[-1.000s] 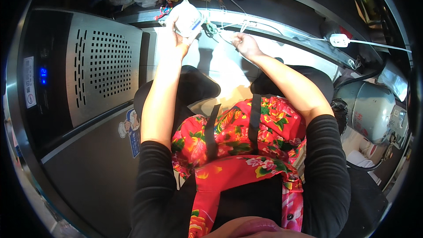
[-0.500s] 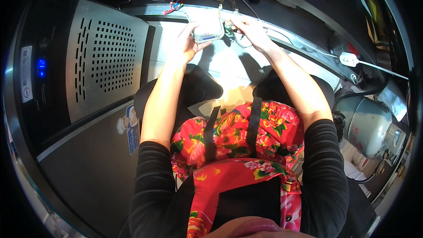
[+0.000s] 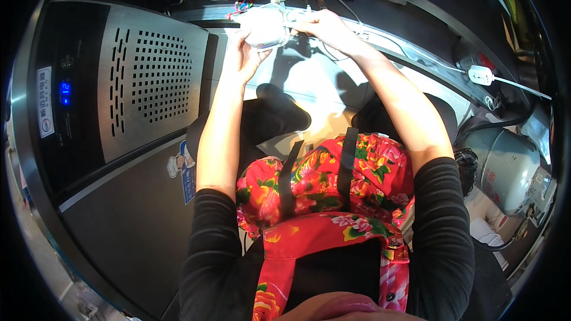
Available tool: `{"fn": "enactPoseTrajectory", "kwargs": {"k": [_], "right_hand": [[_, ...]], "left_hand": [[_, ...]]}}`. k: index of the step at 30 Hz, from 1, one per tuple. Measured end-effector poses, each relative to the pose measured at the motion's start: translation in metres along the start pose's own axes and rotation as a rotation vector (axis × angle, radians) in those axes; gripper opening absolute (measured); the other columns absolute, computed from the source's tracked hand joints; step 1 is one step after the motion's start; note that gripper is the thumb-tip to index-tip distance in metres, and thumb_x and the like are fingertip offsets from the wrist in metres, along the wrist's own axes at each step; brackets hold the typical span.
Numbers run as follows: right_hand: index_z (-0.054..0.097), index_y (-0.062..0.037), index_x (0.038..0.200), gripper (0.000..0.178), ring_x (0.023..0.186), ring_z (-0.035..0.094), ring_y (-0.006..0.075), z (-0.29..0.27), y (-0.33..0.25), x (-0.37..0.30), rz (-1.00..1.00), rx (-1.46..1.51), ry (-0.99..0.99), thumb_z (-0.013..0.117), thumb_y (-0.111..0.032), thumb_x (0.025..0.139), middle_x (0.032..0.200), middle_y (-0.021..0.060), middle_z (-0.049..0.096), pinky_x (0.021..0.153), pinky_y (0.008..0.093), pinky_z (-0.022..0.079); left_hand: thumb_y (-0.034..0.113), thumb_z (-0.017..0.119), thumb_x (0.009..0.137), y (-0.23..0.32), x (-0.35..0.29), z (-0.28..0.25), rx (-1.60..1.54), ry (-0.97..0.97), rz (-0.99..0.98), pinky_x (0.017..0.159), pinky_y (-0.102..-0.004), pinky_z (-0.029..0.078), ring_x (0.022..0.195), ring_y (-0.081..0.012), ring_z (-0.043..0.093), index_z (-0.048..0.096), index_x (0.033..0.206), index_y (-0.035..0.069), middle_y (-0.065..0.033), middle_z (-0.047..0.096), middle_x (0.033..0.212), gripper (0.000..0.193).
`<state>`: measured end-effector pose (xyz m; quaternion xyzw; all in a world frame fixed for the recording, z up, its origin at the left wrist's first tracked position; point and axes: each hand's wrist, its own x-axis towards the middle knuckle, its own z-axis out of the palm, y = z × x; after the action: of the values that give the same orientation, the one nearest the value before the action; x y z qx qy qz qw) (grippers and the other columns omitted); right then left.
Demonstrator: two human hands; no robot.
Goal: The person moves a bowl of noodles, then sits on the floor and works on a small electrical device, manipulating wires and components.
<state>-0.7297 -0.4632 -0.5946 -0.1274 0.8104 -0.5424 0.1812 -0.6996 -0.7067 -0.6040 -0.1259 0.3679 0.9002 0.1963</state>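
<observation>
Strong light washes out a pale, rounded, box-like thing. It looks partly see-through, and its kind I cannot make out. My left hand grips it from below and the left, fingers behind it and thumb along its lower edge. My right hand has its fingers pinched together at the box's right side, on a thin pale part too small and bright to name. A dark thin cable hangs below that hand. Small pale fittings show along the box's top edge.
A steel appliance with a perforated panel and a lit blue display stands at left. A grey gas cylinder sits at right. Behind my hands runs a shelf with cables, and a white power strip lies at its right end.
The box has moved left and slightly up in my left hand, and it is turned differently. My right fingers have followed it, and the green coil beside them no longer shows.
</observation>
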Motion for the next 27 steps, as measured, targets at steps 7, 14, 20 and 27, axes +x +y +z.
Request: {"fn": "enactPoseTrajectory", "kwargs": {"k": [7, 14, 20, 27], "right_hand": [[0.075, -0.0112, 0.088, 0.027, 0.059, 0.052, 0.0118, -0.003, 0.001, -0.003, -0.045, -0.063, -0.002, 0.061, -0.034, 0.09, 0.064, 0.0036, 0.058, 0.057, 0.0307, 0.042], [0.073, -0.0041, 0.087, 0.028, 0.062, 0.052, 0.01, -0.003, -0.006, -0.011, -0.036, -0.116, -0.036, 0.061, -0.029, 0.09, 0.066, 0.0034, 0.06, 0.06, 0.0285, 0.042], [0.071, -0.0014, 0.086, 0.027, 0.065, 0.053, 0.0106, -0.005, -0.011, -0.012, -0.077, -0.144, -0.056, 0.061, -0.026, 0.09, 0.068, 0.0032, 0.061, 0.064, 0.029, 0.043], [0.075, -0.0101, 0.089, 0.033, 0.065, 0.06, 0.0155, -0.013, -0.007, -0.008, -0.159, -0.193, -0.089, 0.057, -0.038, 0.091, 0.071, 0.0063, 0.065, 0.059, 0.0316, 0.047]], "left_hand": [[0.016, 0.063, 0.086, 0.004, -0.001, 0.001, 0.077, 0.035, 0.025, 0.088, -0.0402, 0.054, 0.111, -0.0241, 0.06, 0.046, 0.129, 0.007, -0.0121, 0.056, 0.124, 0.048], [0.013, 0.059, 0.085, 0.009, -0.007, 0.018, 0.388, -0.008, 0.196, 0.09, -0.0391, 0.052, 0.115, -0.0205, 0.056, 0.045, 0.129, 0.007, -0.0105, 0.055, 0.124, 0.046], [0.012, 0.058, 0.086, 0.011, -0.011, 0.024, 0.436, -0.014, 0.196, 0.092, -0.0391, 0.051, 0.114, -0.0193, 0.056, 0.043, 0.131, 0.007, -0.0097, 0.054, 0.125, 0.048], [0.013, 0.059, 0.085, 0.009, -0.009, 0.021, 0.359, 0.001, 0.15, 0.092, -0.039, 0.051, 0.114, -0.0188, 0.057, 0.046, 0.13, 0.007, -0.0081, 0.055, 0.124, 0.047]]}}
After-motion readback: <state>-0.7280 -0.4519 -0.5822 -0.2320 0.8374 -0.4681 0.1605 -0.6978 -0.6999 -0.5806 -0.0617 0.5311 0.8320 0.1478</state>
